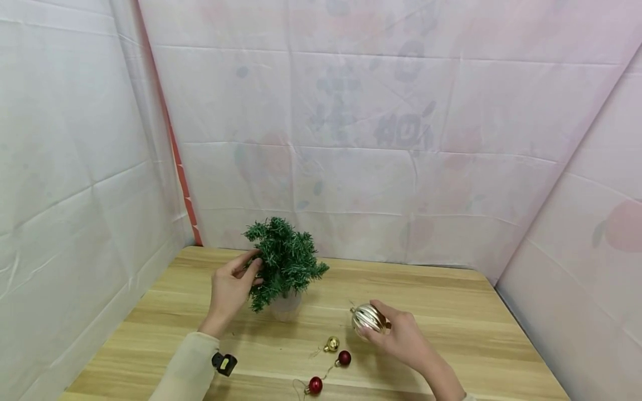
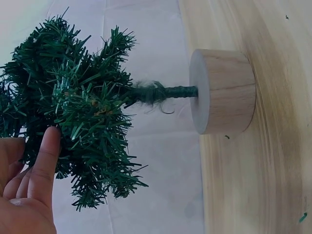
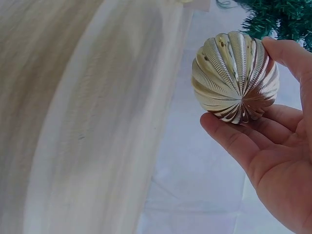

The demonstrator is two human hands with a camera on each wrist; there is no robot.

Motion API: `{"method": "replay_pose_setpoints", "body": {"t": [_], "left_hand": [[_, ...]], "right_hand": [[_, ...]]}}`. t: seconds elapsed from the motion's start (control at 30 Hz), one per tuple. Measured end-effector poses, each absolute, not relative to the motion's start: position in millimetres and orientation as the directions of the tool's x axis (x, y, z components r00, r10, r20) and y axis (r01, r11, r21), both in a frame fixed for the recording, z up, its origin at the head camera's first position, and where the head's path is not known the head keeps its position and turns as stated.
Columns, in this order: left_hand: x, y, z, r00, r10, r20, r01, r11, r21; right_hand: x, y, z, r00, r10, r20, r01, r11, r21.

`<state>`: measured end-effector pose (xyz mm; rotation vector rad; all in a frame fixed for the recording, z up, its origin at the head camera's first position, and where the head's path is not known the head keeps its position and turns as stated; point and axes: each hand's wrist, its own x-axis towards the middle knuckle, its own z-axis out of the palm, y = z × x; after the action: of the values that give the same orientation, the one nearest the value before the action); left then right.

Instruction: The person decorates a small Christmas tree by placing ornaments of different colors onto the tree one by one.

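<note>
Your left hand (image 1: 228, 291) is at the near-left side of the small green tree (image 1: 287, 257), its fingertips in among the branches; the needles hide enough that you cannot tell whether they pinch a twig or only touch it. The tree stands upright, its round wooden base (image 2: 228, 92) resting on the table (image 1: 461, 312) lower than those fingers and to their right. Your right hand (image 1: 403, 338) pinches the big shiny ribbed ball (image 1: 368, 319), thumb on one side and fingers on the other, with its hanging cap pointing left, away from your palm. Left of your right fingertips and nearer to you lie a small gold ball (image 1: 333, 344), a dark red ball (image 1: 344, 358) just beside it, and another red ball (image 1: 315, 385) farthest from those fingers. A black strap (image 1: 224, 364) sits by your left sleeve (image 1: 184, 365), behind the fingers.
</note>
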<state>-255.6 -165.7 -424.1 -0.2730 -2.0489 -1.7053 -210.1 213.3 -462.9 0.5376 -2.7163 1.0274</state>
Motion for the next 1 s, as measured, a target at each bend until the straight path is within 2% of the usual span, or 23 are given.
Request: {"method": "replay_pose_setpoints", "body": {"t": [0.43, 1.0], "left_hand": [[-251.0, -166.7, -421.5, -0.874, -0.155, 0.461, 0.432, 0.189, 0.882], [-236.1, -167.7, -423.0, -0.868, -0.151, 0.474, 0.438, 0.219, 0.872]], "right_hand": [[-209.0, 205.8, -443.2, -0.879, -0.320, 0.353, -0.476, 0.628, -0.616], [-197.8, 193.9, -416.8, -0.820, -0.361, 0.445, -0.568, 0.609, -0.553]]}}
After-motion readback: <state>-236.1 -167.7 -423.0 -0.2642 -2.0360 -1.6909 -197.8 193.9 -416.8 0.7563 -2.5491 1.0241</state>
